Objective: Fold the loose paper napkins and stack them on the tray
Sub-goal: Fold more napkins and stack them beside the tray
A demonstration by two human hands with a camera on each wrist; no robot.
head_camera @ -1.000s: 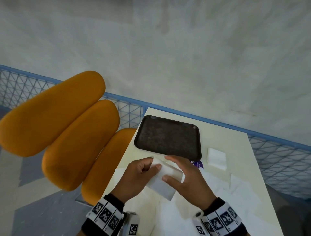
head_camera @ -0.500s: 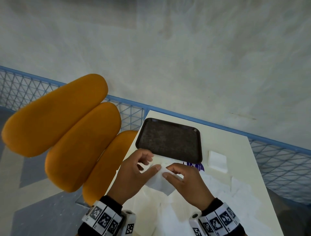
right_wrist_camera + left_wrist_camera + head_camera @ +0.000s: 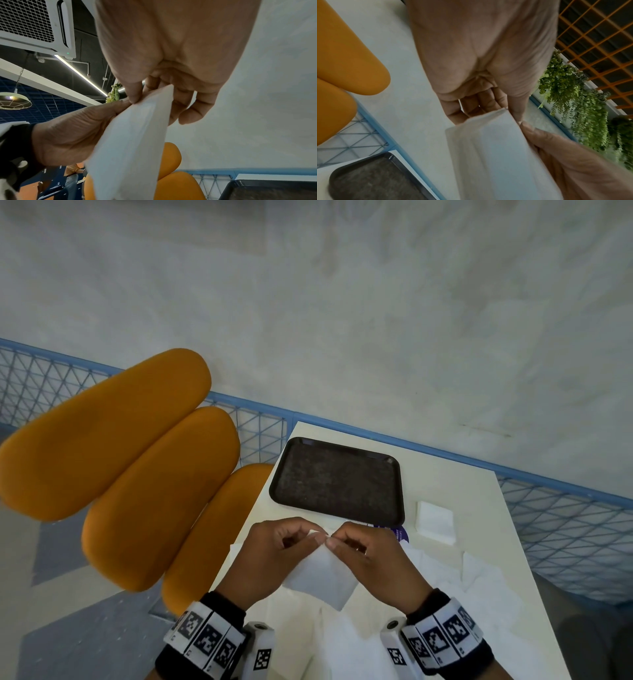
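Both hands hold one folded white napkin [image 3: 320,578] above the table, just in front of the dark tray [image 3: 337,479]. My left hand [image 3: 274,556] pinches its top corner with thumb and curled fingers, and my right hand [image 3: 370,559] pinches the same corner from the other side. The napkin [image 3: 496,155] hangs down between the hands in the left wrist view, and the napkin [image 3: 130,146] shows edge-on in the right wrist view. Nothing lies on the tray. A small folded napkin stack [image 3: 435,520] sits on the table to the tray's right.
Loose unfolded napkins [image 3: 479,587] lie spread over the near part of the white table [image 3: 455,484]. A purple-printed wrapper [image 3: 399,534] peeks out by the tray's near right corner. Orange chair cushions [image 3: 144,487] stand left of the table; a blue mesh railing [image 3: 565,525] runs behind.
The hands have drawn together at the napkin's top corner and lifted it, so the napkin now hangs below them as a smaller folded square.
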